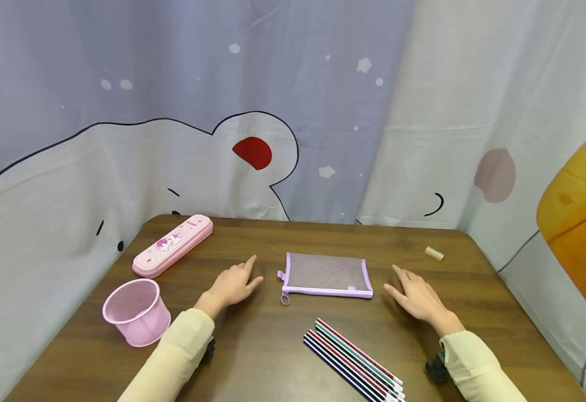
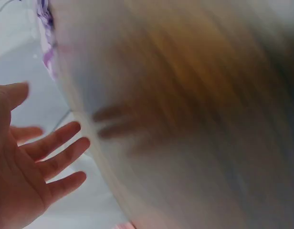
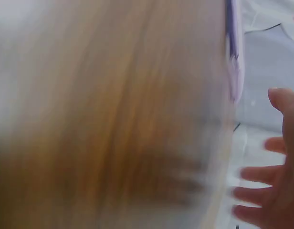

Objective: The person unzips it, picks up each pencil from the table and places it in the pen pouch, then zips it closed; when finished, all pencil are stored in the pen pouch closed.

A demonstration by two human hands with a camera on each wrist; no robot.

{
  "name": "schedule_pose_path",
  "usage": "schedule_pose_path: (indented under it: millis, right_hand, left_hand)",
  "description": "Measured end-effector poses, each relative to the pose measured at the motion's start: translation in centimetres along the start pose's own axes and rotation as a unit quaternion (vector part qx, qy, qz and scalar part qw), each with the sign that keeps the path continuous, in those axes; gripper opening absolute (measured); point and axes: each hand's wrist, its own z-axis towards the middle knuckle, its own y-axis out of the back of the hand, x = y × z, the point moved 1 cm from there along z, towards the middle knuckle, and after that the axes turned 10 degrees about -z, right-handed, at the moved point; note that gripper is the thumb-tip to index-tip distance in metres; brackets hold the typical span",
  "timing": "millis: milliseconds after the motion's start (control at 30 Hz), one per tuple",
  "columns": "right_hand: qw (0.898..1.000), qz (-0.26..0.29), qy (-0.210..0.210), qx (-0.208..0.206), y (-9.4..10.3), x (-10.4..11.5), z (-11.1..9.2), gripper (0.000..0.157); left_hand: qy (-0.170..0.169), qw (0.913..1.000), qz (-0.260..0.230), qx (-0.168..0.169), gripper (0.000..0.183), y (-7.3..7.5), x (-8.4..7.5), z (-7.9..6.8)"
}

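Observation:
Between my two hands lies a mesh zip pouch (image 1: pixel 327 273) with lilac edging and a ring pull at its left. My left hand (image 1: pixel 233 283) is over the table to the pouch's left, fingers extended, touching nothing I can see. On the other side my right hand (image 1: pixel 416 296) reaches forward with straight fingers, just right of the pouch and apart from it. Nearer to me, several striped pencils (image 1: pixel 353 360) lie side by side at a slant. In the left wrist view the left hand (image 2: pixel 27 167) has its fingers spread; the right wrist view shows the right hand (image 3: pixel 276 181) likewise.
At the table's left stand a pink mesh pen holder (image 1: pixel 139 314) and, behind it, a pink pencil case (image 1: pixel 173 245) with a rabbit picture. A small beige cylinder (image 1: pixel 434 254) lies at the back right of the wooden table (image 1: pixel 258 346). A printed curtain (image 1: pixel 323 111) hangs behind.

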Motion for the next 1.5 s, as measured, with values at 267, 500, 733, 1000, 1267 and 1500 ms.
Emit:
schedule_pose_path:
  millis: [267, 500, 733, 1000, 1267, 1500]
  right_hand:
    - [0.997, 0.066, 0.036, 0.028, -0.9, 3.4, 0.6, 0.061]
    - [0.989, 0.139, 0.036, 0.039, -0.3, 5.6, 1.3, 0.057]
    - [0.977, 0.208, -0.010, -0.042, 1.0, 6.2, 1.3, 0.045]
    - [0.952, 0.237, -0.020, -0.195, 2.8, 7.0, 1.3, 0.024]
    - [0.951, 0.189, -0.057, -0.237, 3.3, 6.7, 1.0, 0.023]
    - [0.940, 0.206, -0.019, -0.272, 4.6, 11.2, 1.3, 0.023]
  left_hand:
    - [-0.067, 0.9913, -0.098, 0.057, 0.033, -0.9, -3.2, 0.7]
    - [-0.063, 0.9847, -0.151, 0.060, 0.036, -1.9, -5.1, 1.3]
    - [0.090, 0.9366, -0.330, -0.077, 0.022, -0.9, -6.0, 1.5]
    - [0.078, 0.8950, -0.410, -0.156, 0.023, 0.9, -6.6, 1.0]
    - [-0.012, 0.9276, -0.322, -0.188, 0.017, 0.3, -6.5, 1.0]
    - [-0.040, 0.9246, -0.327, -0.192, 0.013, -0.1, -6.4, 0.5]
